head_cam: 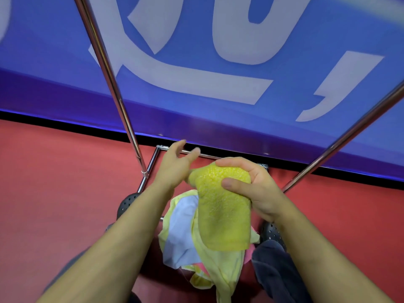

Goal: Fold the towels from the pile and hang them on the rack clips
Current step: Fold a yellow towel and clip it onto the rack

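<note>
A folded bright yellow towel (223, 213) hangs from my right hand (253, 189), which grips its top edge with thumb in front and fingers over the fold. Just left of the towel my left hand (175, 167) is held with fingers spread and empty, close to the cloth but apart from it. Below on the floor lies the pile of towels (185, 237), pale yellow, light blue and pink. Two chrome rack poles (109, 84) rise on either side, and no clips are in view.
The rack's chrome base bar (207, 155) runs along the floor beyond my hands. A blue wall banner with white lettering (218, 51) stands behind it. The floor (54, 182) is red. My dark shoes (273, 235) and dark trouser legs flank the pile.
</note>
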